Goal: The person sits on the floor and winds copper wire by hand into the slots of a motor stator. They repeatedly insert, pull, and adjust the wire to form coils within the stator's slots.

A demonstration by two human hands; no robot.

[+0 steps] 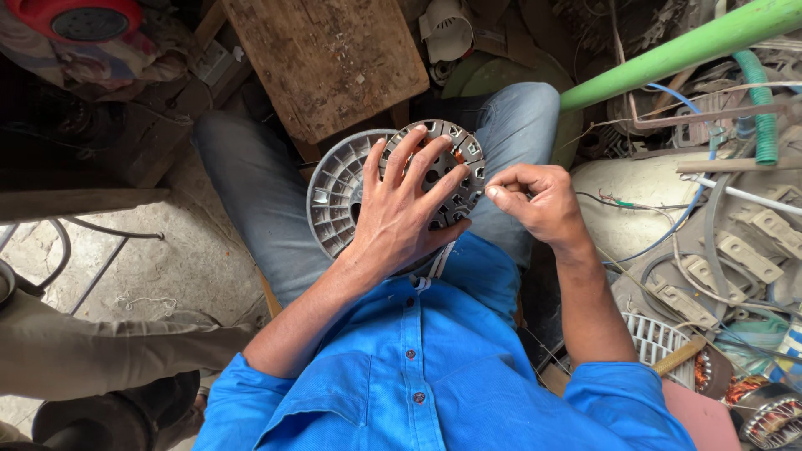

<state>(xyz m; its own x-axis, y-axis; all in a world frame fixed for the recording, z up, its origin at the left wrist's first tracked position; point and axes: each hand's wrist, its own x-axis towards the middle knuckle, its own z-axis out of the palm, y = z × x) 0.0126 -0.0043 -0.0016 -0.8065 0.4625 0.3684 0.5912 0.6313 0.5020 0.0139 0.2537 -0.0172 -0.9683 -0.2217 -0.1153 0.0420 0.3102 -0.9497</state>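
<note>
1. Stator core point(451, 167), a round slotted metal ring with a glimpse of copper winding at its top, rests on the person's lap against a pale ribbed fan housing point(334, 196), between the knees in blue jeans point(251, 200).
2. Head view: the left hand point(401, 209) lies flat over the core, fingers point(399, 159) spread wide apart and pressing down on the slotted face, not curled round anything.
3. The right hand point(535, 196) sits just beside the core's right edge, thumb and forefinger pinched together, seemingly on a thin wire; the strand itself is too fine to make out for certain.
4. To do this well, I judge that the spread hand should keep an even press so the ring does not turn or tip on the housing.
5. The pinching fingers should stay close to the slot, keeping any strand taut and low, since a slack one could snag on the slot edges.
6. Around the lap: a worn wooden board point(326, 58) ahead, a green pipe point(685, 50) to the right, and loose wires and metal parts point(735, 250) heaped near the right elbow.
7. Another person's trousered leg point(92, 351) lies at lower left, well apart from the hands.
</note>
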